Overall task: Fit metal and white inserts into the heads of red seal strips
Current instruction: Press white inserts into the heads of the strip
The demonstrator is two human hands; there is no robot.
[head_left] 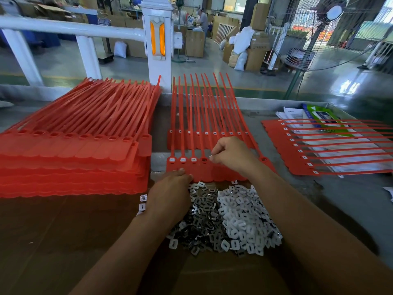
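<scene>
Right hand (230,153) pinches a tiny metal insert (210,156) by its edges beside the empty fourth head (204,160) of the near red seal strips (223,173): likely light, stiff, slippery. Left hand (170,188) touches their near edge, grip unclear.

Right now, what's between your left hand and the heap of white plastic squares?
Small shiny grey metal inserts, heaped between the left hand and the white plastic squares; the head view shows it.
</scene>
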